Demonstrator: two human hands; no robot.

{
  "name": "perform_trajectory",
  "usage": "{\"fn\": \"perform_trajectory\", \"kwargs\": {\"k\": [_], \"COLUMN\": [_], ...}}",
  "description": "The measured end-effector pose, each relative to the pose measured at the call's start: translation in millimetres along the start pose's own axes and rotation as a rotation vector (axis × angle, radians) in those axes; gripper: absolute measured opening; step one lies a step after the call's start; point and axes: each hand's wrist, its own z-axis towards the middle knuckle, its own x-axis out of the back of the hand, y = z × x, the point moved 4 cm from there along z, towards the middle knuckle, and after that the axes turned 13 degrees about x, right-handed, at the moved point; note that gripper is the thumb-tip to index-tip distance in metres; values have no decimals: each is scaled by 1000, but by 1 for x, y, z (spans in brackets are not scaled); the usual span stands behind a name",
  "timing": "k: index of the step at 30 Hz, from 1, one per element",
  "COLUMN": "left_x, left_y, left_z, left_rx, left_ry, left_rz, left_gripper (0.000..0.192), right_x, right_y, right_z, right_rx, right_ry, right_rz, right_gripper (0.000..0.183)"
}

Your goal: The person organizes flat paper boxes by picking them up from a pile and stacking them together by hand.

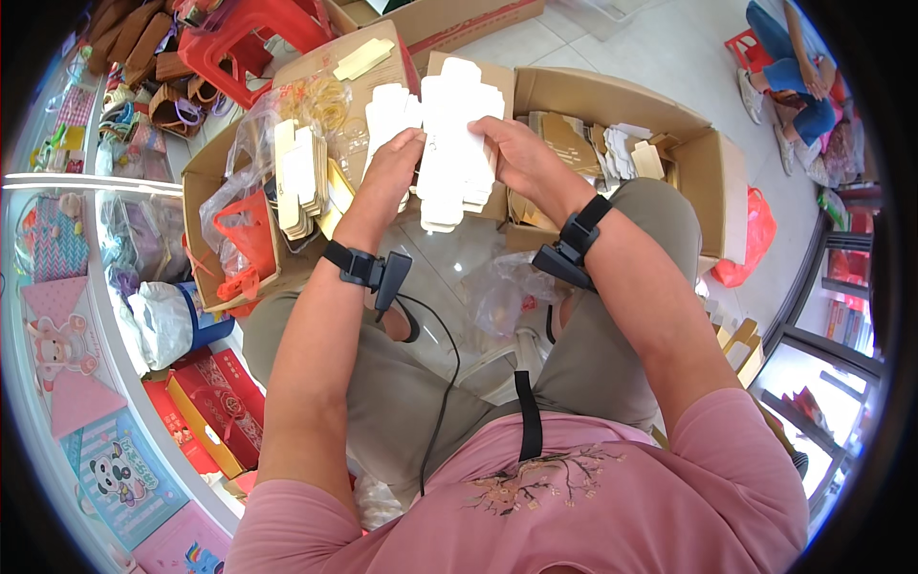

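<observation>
A stack of flattened white cardboard boxes is held up in front of me, glaring under bright light. My right hand grips its right edge, the thumb on top and the fingers curled behind. Along the left edge is my left hand, its thumb against the cards and its fingers mostly hidden. Just behind that hand, more flattened white boxes lie on a closed brown carton. A further pile of cream flattened boxes stands to the left.
An open carton of folded card pieces stands at right. Rubber bands in a plastic bag rest on the closed carton. A red stool stands behind left; a glass display case lines the left. Another person's legs show far right.
</observation>
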Motion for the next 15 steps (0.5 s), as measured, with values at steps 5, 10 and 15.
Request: {"fn": "perform_trajectory", "kwargs": {"k": [5,10,15], "left_x": [20,38,35], "left_y": [10,11,0], "left_z": [6,10,10], "left_rx": [1,-164,-46], "left_ry": [145,810,766], "left_rz": [188,1095,1140], "left_gripper": [38,75,85], "right_x": [-2,3,2], "right_y": [-2,-4,-4], "right_z": [-3,-3,-2], "right_rx": [12,15,26], "right_ry": [-17,22,19], "right_rz": [-48,-78,-76], "right_gripper": [30,29,29]}}
